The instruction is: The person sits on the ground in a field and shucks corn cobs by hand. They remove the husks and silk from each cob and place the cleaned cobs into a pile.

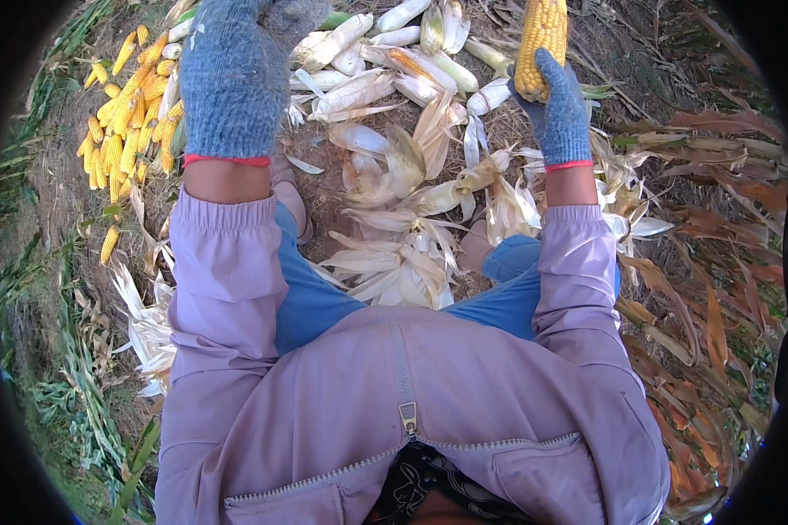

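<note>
A bare yellow ear of corn (541,44) stands nearly upright in my right hand (562,114), which wears a blue-grey knit glove with a red cuff. The thumb presses against its kernels, and its top runs past the upper edge. My left hand (236,83), gloved the same way, is raised at the upper left. Its fingers are mostly cut off by the frame edge, so whether they grip anything is unclear. Between and beyond the hands lie several ears in pale husks (355,92). A heap of husked yellow ears (131,131) is left of my left hand.
Loose dry husks (403,262) cover the ground between my feet, with more husks (153,324) at the left. One single yellow ear (109,245) lies below the heap. Dry brown corn leaves (709,254) spread along the right; green stalks (61,385) border the left.
</note>
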Motion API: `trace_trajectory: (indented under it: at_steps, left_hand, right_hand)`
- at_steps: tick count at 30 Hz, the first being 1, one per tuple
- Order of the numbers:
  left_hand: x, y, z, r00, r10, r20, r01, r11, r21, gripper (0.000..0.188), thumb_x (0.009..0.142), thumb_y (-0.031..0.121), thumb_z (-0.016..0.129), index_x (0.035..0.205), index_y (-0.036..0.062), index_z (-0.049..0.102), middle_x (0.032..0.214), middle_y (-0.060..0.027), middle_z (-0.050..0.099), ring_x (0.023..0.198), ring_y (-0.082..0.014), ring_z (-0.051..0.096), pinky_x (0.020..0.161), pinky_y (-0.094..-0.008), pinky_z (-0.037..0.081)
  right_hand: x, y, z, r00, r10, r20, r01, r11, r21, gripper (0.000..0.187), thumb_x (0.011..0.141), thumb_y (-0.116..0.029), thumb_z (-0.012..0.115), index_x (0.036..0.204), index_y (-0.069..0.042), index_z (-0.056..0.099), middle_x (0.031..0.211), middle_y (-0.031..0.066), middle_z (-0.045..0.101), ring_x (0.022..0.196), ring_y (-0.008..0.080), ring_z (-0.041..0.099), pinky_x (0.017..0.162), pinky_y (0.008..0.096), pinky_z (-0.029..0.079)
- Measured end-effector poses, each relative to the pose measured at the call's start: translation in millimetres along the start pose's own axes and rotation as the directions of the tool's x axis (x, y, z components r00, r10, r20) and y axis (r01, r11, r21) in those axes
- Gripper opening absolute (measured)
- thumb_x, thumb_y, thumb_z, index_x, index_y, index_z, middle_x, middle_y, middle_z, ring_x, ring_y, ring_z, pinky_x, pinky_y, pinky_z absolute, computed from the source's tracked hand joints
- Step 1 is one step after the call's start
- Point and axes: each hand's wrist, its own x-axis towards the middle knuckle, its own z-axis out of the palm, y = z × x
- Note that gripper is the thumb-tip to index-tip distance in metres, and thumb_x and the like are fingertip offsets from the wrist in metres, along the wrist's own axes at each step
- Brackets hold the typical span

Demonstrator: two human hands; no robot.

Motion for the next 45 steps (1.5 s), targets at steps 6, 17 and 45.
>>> trace_trajectory:
  at_steps: [6,17,45]
  left_hand:
    - [1.3,8.1,-0.1,0.952,-0.307,-0.007,0.244,0.771,-0.588,0.031,0.098,0.032,0.056,0.117,0.007,0.059,0.117,-0.0138,0.062,0.109,-0.0268,0.059,0.096,-0.0394,0.048]
    - [32.6,-25.5,-39.1,0.882,-0.358,0.307,0.467,0.566,-0.68,0.044,0.102,0.034,0.048,0.13,0.0007,0.054,0.132,-0.0204,0.058,0.119,-0.0315,0.059,0.104,-0.0491,0.046]
    - [19.2,-1.5,-2.8,0.954,-0.296,0.051,0.273,0.785,-0.555,0.036,0.1,0.029,0.056,0.126,0.0036,0.056,0.117,-0.0155,0.064,0.107,-0.0304,0.065,0.09,-0.0435,0.054]
  right_hand:
    - [53.3,17.4,13.7,0.789,-0.613,-0.047,0.509,0.694,-0.509,0.072,0.081,-0.025,0.079,0.134,0.006,0.041,0.123,0.0173,0.055,0.102,0.0233,0.061,0.088,0.0326,0.051]
    - [100.5,310.8,-34.9,0.938,0.272,-0.214,-0.335,0.557,-0.76,0.046,0.072,-0.033,0.083,0.099,0.001,0.066,0.076,0.0086,0.065,0.055,0.0167,0.059,0.047,0.0315,0.048]
    - [9.6,67.7,42.0,0.711,0.232,0.664,-0.587,0.716,0.378,0.079,0.082,-0.042,0.07,0.142,-0.003,0.038,0.107,0.0202,0.058,0.082,0.0277,0.062,0.073,0.0381,0.053]
